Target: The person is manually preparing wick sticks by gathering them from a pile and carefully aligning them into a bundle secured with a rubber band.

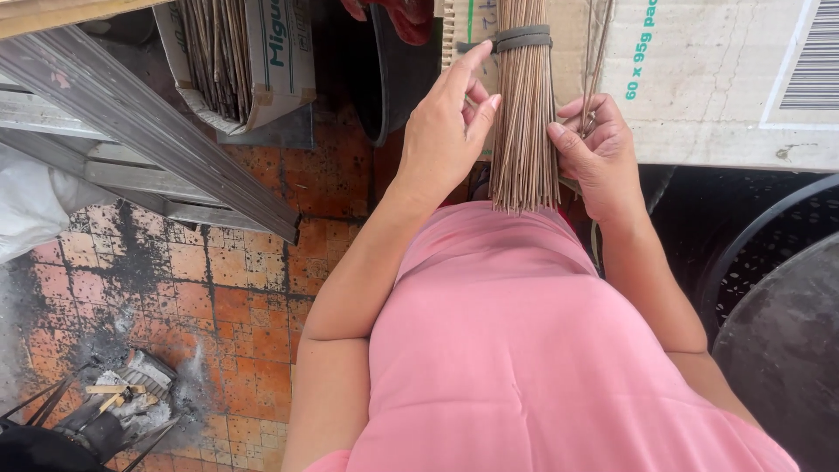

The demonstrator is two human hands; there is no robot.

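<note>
1. A bundle of thin brown sticks (pixel 523 122) stands upright just in front of the person's pink shirt (pixel 524 350), bound near its top by a grey band (pixel 522 38).
2. The left hand (pixel 446 131) rests against the bundle's left side, its fingers bent and fingertips touching the sticks.
3. The right hand (pixel 599 149) curls round the bundle's right side, thumb pressed on the sticks, gripping a few loose ones.
4. Behind the bundle sits a pale cardboard box (pixel 717 79) with green print and a black barcode at its right end.
5. Upper left, an open white carton (pixel 249 61) with green lettering holds more sticks.
6. Grey metal strips (pixel 149 131) slant over the orange tiled floor (pixel 236 297).
</note>
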